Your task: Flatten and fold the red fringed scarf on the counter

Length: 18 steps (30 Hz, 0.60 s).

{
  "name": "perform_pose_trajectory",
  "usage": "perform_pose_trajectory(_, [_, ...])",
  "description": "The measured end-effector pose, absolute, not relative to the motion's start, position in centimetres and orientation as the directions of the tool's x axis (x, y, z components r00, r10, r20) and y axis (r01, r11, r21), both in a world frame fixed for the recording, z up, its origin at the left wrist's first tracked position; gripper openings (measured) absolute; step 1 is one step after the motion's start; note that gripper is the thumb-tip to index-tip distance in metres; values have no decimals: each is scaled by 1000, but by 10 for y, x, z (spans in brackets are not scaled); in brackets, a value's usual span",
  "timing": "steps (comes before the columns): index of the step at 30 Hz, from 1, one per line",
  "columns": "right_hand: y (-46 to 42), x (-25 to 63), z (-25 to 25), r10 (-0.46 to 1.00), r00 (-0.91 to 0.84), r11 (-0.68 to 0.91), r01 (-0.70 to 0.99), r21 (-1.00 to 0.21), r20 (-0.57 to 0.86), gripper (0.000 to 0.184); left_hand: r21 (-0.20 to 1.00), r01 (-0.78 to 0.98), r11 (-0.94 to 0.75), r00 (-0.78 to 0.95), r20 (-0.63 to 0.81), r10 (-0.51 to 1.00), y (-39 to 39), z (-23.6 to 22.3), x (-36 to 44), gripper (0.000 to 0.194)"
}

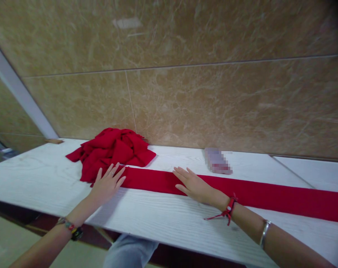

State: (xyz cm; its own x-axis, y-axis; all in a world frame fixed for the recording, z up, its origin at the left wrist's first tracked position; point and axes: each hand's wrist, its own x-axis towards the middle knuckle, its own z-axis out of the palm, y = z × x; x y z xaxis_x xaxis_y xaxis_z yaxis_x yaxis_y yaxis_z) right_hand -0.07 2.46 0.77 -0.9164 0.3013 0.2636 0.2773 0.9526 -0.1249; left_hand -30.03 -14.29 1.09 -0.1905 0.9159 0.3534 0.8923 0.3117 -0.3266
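A long red cloth strip [269, 197] lies flat across the white table [40, 178], running from the left-middle to the right edge. My left hand [107, 183] rests flat on the strip's left end, fingers spread, just below a crumpled pile of red cloth [113, 149]. My right hand [192, 184] lies flat on the strip near its middle, fingers stretched toward the left. Both hands are open and hold nothing. A red string bracelet and a metal bangle are on my right arm, a beaded band on my left wrist.
A small blurred object [217, 160] lies on the table behind the strip, near the tan marble wall [213, 104]. A small wooden piece [54, 141] sits at the table's far left corner. My knee [129, 253] shows below the front edge.
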Motion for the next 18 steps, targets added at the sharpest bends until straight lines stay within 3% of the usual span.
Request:
perform_pose_trajectory(5, [80,99,24,512,-810,859,487,-158,285,49,-276,940,202,-92,365,926,-85,29,-210,45])
perform_pose_trajectory(12, [152,294,27,799,-600,597,799,-68,-30,45,-11,942,-336,336,40,941,8,28,-99,43])
perform_pose_trajectory(16, [166,339,31,803,-576,567,818,-100,-153,39,127,917,-379,387,-50,921,46,31,-92,39])
perform_pose_trajectory(18, [172,346,36,804,-562,548,827,-125,-192,33,219,916,-336,377,-182,908,58,37,-102,34])
